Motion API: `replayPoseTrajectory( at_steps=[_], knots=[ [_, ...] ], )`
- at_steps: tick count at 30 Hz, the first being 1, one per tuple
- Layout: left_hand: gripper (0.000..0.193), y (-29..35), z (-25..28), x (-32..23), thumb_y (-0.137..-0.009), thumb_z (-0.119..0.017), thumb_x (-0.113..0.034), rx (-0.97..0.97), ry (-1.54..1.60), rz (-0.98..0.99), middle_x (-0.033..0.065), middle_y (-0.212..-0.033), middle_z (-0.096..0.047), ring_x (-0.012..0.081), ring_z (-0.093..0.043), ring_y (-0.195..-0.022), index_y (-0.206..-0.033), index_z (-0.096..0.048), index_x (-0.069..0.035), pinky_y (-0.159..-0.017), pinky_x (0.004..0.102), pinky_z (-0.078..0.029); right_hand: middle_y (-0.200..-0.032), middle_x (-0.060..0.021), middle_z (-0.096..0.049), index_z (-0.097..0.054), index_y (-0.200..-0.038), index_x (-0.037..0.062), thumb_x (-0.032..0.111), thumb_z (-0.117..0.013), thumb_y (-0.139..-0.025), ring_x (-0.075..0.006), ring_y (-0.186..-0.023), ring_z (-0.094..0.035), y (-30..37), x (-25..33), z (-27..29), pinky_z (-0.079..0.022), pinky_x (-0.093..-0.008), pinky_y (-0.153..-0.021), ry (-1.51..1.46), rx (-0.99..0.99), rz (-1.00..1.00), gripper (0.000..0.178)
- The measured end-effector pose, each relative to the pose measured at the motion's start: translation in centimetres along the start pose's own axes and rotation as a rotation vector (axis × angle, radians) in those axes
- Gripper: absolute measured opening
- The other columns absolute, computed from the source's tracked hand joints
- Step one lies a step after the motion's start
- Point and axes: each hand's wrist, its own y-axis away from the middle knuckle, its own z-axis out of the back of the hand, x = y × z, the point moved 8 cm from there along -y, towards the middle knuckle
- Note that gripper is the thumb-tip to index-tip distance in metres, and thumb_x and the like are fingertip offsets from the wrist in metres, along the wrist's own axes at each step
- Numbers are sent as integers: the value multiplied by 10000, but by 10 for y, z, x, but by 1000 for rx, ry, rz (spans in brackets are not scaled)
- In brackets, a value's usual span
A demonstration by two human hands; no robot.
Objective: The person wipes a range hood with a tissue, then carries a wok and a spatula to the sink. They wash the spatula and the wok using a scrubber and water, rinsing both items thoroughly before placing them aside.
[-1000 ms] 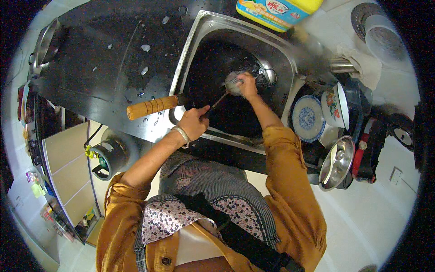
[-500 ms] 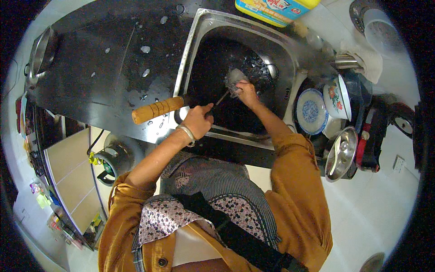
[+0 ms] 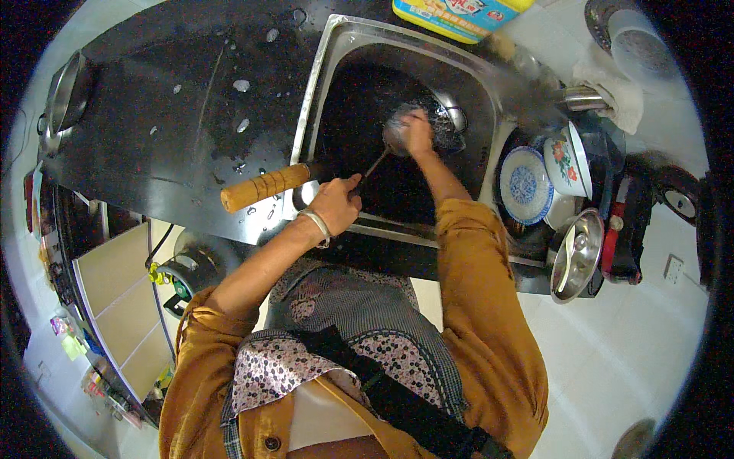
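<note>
My left hand (image 3: 335, 205) is closed around the thin handle of a long-handled metal utensil (image 3: 375, 163), near the front rim of the sink. The utensil's rounded greyish head (image 3: 394, 131) lies over a dark wok (image 3: 348, 115) in the sink. At that head my right hand (image 3: 417, 134) is bent, its fingers curled and blurred by motion; what they hold is hidden. The wok's wooden handle (image 3: 266, 187) sticks out over the left rim, just beyond my left hand. Wet glints and a shiny rounded metal piece (image 3: 456, 116) show beside my right hand.
The steel sink (image 3: 307, 126) is set in a dark counter (image 3: 191, 145) with water drops. Right of it stand a blue-patterned plate (image 3: 526, 186), a flowered bowl (image 3: 566, 164) and a steel bowl (image 3: 585, 264) with a white spoon. A yellow jug (image 3: 451, 27) stands behind; a gas cylinder (image 3: 191, 268) below left.
My right hand has moved slightly away from me, up over the utensil's head, and is more blurred. My left hand keeps its grip on the utensil, almost in the same place.
</note>
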Motion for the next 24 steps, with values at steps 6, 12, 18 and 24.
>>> replayPoseTrajectory(
  at_steps=[6, 12, 18, 24],
  knots=[
    [426, 10, 1, -6, -742, -489, -106, -21, -29, 38, 275, -755, -579, 356, -602, -711, -1148, -502, 25, -688, 364, -476, -866, -153, -557, -583, -796, 1, 13, -636, -624, -314, -808, -552, 10, 7, 13, -451, -371, -704, -25, 56, 223, 180],
    [425, 17, -8, -9, -739, -498, -95, -100, -41, 103, 268, -736, -581, 326, -613, -693, -1151, -510, 6, -675, 354, -476, -830, -149, -558, -606, -818, 17, -42, -602, -625, -305, -799, -556, 20, 38, -9, -448, -356, -699, -261, 140, 222, 202],
    [440, 15, -14, -4, -751, -514, -139, -155, -14, 61, 249, -716, -576, 301, -603, -639, -1181, -496, -46, -621, 352, -460, -903, -173, -578, -633, -830, 44, 53, -620, -667, -325, -810, -575, 4, -9, -1, -472, -390, -707, 17, 153, 20, 164],
    [445, 17, -17, -4, -748, -525, -176, -150, -2, 87, 258, -778, -589, 297, -612, -698, -1174, -505, -49, -670, 344, -463, -881, -146, -616, -639, -848, 17, 58, -681, -635, -294, -791, -593, 18, 20, 4, -475, -371, -720, -229, 119, 67, 221]
  ],
)
